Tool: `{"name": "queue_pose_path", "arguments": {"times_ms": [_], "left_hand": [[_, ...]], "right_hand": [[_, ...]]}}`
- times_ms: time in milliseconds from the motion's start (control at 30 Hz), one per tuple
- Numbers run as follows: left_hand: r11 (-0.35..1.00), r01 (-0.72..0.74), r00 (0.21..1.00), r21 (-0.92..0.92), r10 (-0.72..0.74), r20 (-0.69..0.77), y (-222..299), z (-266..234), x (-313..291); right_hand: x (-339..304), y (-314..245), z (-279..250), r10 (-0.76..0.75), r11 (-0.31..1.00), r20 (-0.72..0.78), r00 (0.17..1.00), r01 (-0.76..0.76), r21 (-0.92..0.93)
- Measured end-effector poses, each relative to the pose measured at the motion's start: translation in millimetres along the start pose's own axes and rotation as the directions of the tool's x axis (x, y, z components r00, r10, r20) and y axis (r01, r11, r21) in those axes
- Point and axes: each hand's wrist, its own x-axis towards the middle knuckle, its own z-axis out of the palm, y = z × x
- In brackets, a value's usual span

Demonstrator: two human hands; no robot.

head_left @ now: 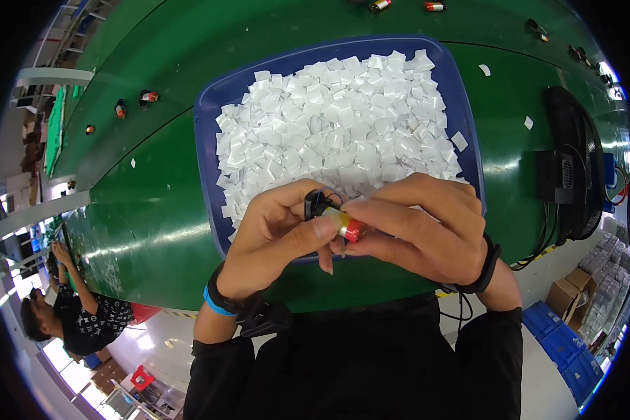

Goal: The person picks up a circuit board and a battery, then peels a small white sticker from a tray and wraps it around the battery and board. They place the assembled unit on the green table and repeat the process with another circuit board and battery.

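Looking down through the head camera, the only view here, the person's left hand (276,234) and right hand (416,227) meet just below the picture's centre, both closed on one small cylindrical part (346,225) with a silver body, a red end and dark wires (317,203) looping off its 10 o'clock side. The left thumb lies across the silver body, while the right fingers wrap over the red end, so the part sits pinched between the two hands, above the near rim of a blue tray (469,140). That tray, at 12 o'clock from the hands, is heaped with small white squares (343,122). A few strays lie on the green belt (154,210) toward 2 o'clock. Whether a square is already pressed onto the part cannot be told, since the fingers cover most of it. Risk seems to lie in the smallness of the piece: a slip of the thumb could drop it into the white heap, where it would sink among the squares, and a tug on the thin wires might strain their joint. More parts of the same kind (147,96) rest on the belt at 10 o'clock and near the top edge, well apart from the hands. Another person (77,318) works at 8 o'clock, far off.
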Motion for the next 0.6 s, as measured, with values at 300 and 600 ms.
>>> {"name": "queue_pose_path", "arguments": {"times_ms": [300, 600], "left_hand": [[0.998, 0.065, 0.997, 0.026, -0.064, -0.051, 0.0, -3.0, 1.4], [0.998, 0.062, 0.997, 0.011, -0.062, -0.048, -3.2, 0.7, -2.4]], "right_hand": [[-4.7, 4.0, 2.6, 0.026, 1.0, 0.01, 1.0, -0.026, -0.013], [-3.1, 1.5, 1.7, 0.014, 1.0, -0.023, 1.0, -0.014, 0.001]]}}
